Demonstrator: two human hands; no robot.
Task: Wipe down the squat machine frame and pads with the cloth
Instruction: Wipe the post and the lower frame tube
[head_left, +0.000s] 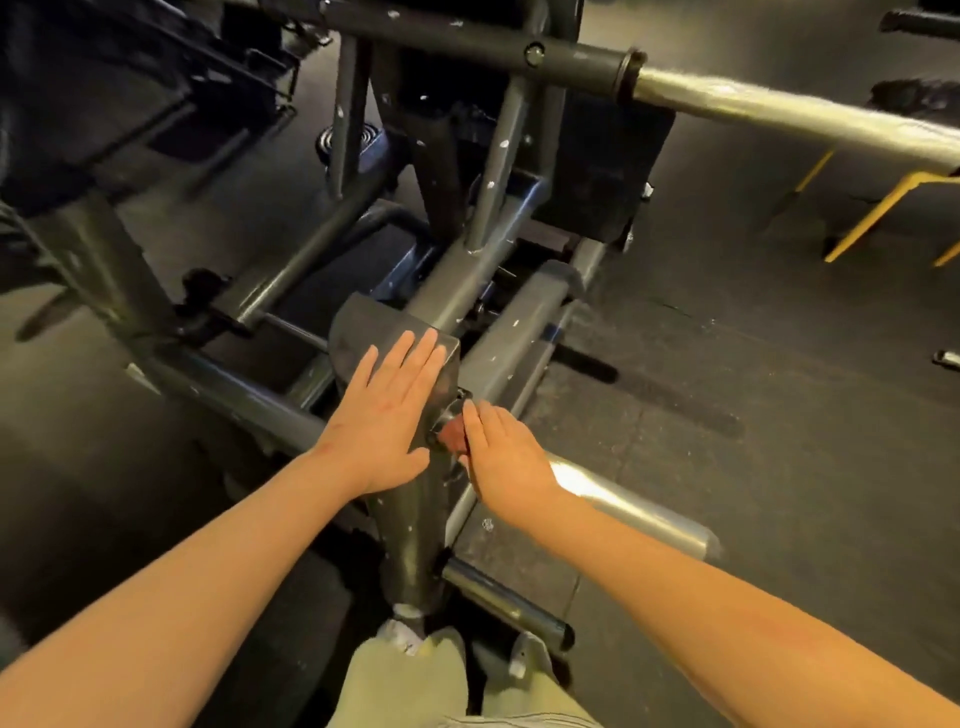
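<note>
The grey steel squat machine frame (470, 270) fills the middle of the view, its paint chipped in spots. My left hand (384, 415) lies flat, fingers straight, on top of a dark block-shaped pad (371, 325) on the frame's upright post. My right hand (501, 452) is just right of that post and holds a small reddish cloth (453, 435) against the post's side, beside a black bolt. Most of the cloth is hidden under my fingers.
A long chrome weight bar (779, 111) crosses the upper right. A shorter chrome sleeve (623, 499) sticks out low on the right by my forearm. Yellow-legged equipment (878, 208) stands at the far right. Dark rubber floor (727, 364) surrounds the machine. My trouser legs (415, 686) are at the bottom.
</note>
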